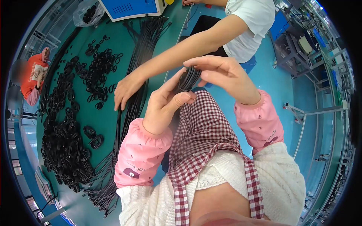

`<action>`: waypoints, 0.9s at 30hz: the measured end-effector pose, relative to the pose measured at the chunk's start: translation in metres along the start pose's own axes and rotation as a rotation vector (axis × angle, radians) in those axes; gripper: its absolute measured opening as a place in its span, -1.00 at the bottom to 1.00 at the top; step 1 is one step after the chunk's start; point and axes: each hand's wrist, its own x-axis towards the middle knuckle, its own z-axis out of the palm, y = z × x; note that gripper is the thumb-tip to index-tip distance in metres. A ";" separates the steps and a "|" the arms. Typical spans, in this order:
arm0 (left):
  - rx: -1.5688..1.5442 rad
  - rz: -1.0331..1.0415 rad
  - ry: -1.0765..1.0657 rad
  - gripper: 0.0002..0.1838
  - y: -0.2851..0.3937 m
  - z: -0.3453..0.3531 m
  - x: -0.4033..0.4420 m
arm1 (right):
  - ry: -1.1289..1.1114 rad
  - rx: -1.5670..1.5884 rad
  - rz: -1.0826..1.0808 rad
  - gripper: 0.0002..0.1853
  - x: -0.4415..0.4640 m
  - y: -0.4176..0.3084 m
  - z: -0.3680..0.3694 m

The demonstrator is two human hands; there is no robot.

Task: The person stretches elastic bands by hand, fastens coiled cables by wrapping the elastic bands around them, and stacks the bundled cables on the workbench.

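Note:
A coiled black cable point(189, 78) is between my two hands, above my checkered apron. My left hand point(164, 103) grips it from the lower left, with the thumb across its near side. My right hand point(226, 75) curves over the coil from the other side, with fingers at its top and the thumb against its edge. Part of the coil is hidden by my fingers. Left of my hands, a long bundle of straight black cables point(145, 45) runs along the green table point(107, 130).
A co-worker's hand point(128, 90) rests on the cable bundle, the arm stretching across close to my hands. Coiled cables form a large pile point(68, 150) and a smaller pile point(96, 71). A blue and white machine point(130, 7) stands at the far end. Another person point(34, 75) is beyond the table.

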 end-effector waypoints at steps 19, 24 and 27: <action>0.117 -0.025 0.037 -0.50 0.001 0.007 0.009 | 0.059 -0.006 0.011 -0.83 -0.005 0.009 0.004; 0.226 -0.027 0.095 -0.53 -0.010 0.001 0.006 | 0.087 -0.084 0.049 -0.81 -0.003 0.026 0.005; 0.250 -0.029 0.116 -0.55 -0.011 0.000 0.007 | 0.109 -0.078 0.053 -0.79 -0.002 0.030 0.006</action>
